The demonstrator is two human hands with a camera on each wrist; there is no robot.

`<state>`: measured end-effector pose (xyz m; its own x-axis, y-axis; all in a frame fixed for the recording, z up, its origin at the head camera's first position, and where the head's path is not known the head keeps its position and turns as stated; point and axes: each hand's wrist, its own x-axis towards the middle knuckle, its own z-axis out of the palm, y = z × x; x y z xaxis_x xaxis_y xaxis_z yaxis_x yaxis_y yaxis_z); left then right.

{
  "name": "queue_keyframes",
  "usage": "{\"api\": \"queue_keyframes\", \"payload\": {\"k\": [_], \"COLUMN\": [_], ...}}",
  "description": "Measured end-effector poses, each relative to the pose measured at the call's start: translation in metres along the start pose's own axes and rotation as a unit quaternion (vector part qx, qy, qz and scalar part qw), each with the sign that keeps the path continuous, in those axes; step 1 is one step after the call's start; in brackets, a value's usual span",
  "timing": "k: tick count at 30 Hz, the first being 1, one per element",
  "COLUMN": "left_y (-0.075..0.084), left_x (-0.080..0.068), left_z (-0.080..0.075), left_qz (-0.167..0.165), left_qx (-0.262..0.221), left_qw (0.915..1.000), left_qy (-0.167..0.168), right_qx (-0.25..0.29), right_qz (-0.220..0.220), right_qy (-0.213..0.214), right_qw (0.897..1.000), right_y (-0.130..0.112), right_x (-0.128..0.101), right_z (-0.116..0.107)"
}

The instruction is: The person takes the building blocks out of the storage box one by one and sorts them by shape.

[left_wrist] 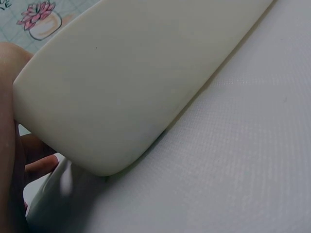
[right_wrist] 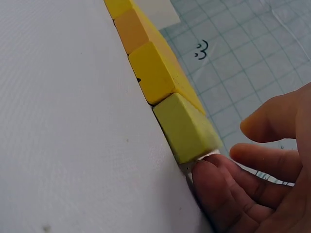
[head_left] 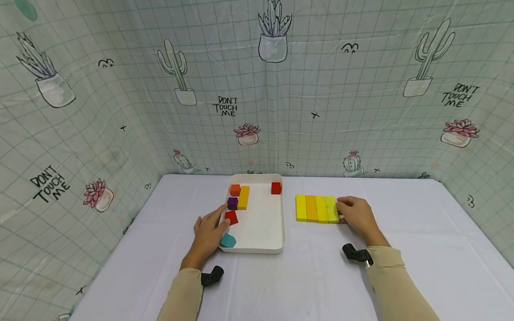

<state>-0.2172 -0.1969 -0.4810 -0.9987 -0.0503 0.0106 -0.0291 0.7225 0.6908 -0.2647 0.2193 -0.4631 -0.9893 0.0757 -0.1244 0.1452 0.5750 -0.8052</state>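
My left hand is at the left rim of a white tray, thumb and forefinger over the rim. In the left wrist view, other fingers are bent below the tray's corner wall. Near this hand lie a purple block, a red cube and a teal block. My right hand touches the right end of a row of flat blocks. The row runs yellow, orange, yellow and pale yellow, side by side. Its bent fingers enclose nothing.
Toward the tray's back are an orange cube, a long amber block and, in the right corner, another red cube. A white cloth covers the table. Behind it hangs a gridded curtain printed with cacti.
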Motion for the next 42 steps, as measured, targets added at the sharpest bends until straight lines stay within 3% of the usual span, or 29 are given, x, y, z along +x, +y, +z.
{"api": "queue_keyframes", "payload": {"k": [23, 31, 42], "left_y": [0.002, 0.001, 0.003], "left_x": [-0.001, 0.001, 0.0], "left_z": [-0.001, -0.001, -0.001], "left_qz": [0.003, 0.001, -0.001], "left_qx": [-0.007, -0.005, -0.005], "left_qw": [1.0, 1.0, 1.0], "left_qy": [0.0, -0.004, -0.006], "right_qx": [0.053, 0.084, 0.188], "right_qz": [0.026, -0.005, -0.008], "right_qy": [0.022, 0.045, -0.029], "right_qw": [0.998, 0.995, 0.982], "right_y": [0.002, -0.005, -0.037], "right_x": [0.003, 0.002, 0.001], "right_z": [-0.001, 0.0, 0.021]}}
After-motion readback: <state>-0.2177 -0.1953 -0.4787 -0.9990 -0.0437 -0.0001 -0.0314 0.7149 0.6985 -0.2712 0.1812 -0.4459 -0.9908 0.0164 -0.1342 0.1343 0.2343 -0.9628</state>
